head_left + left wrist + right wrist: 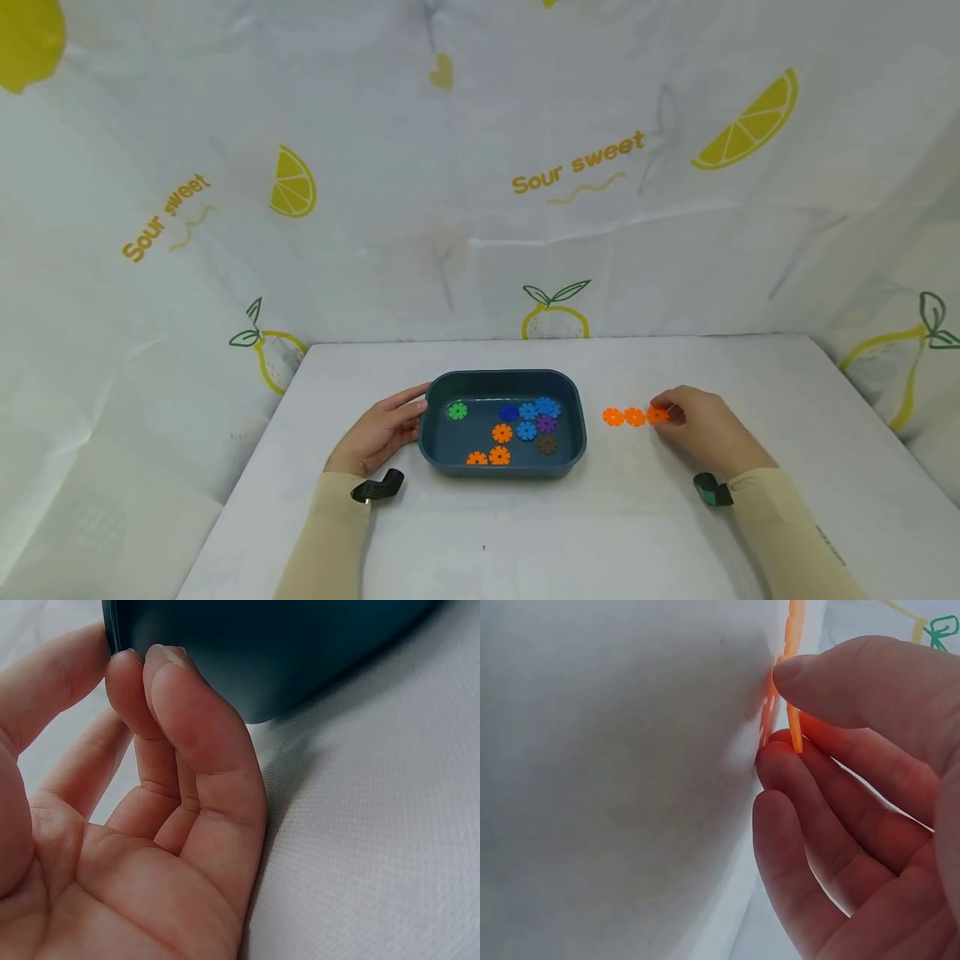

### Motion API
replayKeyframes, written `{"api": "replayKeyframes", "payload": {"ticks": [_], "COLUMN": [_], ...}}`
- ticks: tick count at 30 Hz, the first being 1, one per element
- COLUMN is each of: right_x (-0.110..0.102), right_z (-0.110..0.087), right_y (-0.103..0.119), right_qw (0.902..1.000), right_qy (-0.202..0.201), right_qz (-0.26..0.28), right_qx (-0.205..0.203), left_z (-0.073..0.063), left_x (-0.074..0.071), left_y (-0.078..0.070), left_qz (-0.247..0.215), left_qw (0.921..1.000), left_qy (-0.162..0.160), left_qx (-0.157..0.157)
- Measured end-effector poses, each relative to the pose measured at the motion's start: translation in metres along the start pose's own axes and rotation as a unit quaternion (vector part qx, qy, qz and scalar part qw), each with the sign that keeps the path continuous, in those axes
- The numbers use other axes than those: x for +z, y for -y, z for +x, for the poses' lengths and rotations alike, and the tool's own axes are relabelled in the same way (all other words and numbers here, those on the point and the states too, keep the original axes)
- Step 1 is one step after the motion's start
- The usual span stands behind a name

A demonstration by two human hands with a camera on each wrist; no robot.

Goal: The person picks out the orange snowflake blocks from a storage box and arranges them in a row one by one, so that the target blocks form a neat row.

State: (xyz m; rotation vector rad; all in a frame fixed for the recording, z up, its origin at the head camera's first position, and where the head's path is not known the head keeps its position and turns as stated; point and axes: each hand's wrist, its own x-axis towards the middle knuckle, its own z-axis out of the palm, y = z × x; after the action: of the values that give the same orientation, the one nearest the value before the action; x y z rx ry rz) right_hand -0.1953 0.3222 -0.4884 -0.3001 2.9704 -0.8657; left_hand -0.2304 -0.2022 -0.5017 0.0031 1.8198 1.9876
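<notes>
My left hand (pixel 382 429) holds the left end of a dark blue-green tray (pixel 498 472); in the left wrist view, bent fingers (pixel 202 712) meet the tray's outer wall (pixel 247 667). Right of the tray, my right hand (pixel 701 425) pinches an orange snowflake-shaped plastic disc (pixel 657 415) between thumb and fingers. Two more orange discs, the middle one (pixel 635 417) and the left one (pixel 612 417), run in a row with it. The right wrist view has the pinched disc (pixel 795 729) edge-on; whether the discs interlock is unclear.
Inside the tray lie a green disc (pixel 457 411), several blue ones (pixel 527 430), a purple one (pixel 546 424), a brown one (pixel 547 444) and three orange ones (pixel 502 432). A white cloth covers the table (pixel 600 550). Behind it hangs a lemon-printed sheet (pixel 420 275).
</notes>
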Motion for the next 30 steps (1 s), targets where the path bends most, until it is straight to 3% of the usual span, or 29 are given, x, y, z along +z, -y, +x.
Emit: {"api": "replayKeyframes", "payload": {"ticks": [30], "right_x": [-0.0006], "right_z": [-0.0003], "right_y": [0.0012], "right_qw": [0.9999], "right_qy": [-0.006], "right_qz": [-0.009], "right_qx": [-0.007], "left_z": [0.0011], "left_x": [0.0000], "left_y": [-0.0008], "left_qz": [0.002], "left_qw": [1.0000], "left_qy": [-0.005], "left_qx": [-0.004]}}
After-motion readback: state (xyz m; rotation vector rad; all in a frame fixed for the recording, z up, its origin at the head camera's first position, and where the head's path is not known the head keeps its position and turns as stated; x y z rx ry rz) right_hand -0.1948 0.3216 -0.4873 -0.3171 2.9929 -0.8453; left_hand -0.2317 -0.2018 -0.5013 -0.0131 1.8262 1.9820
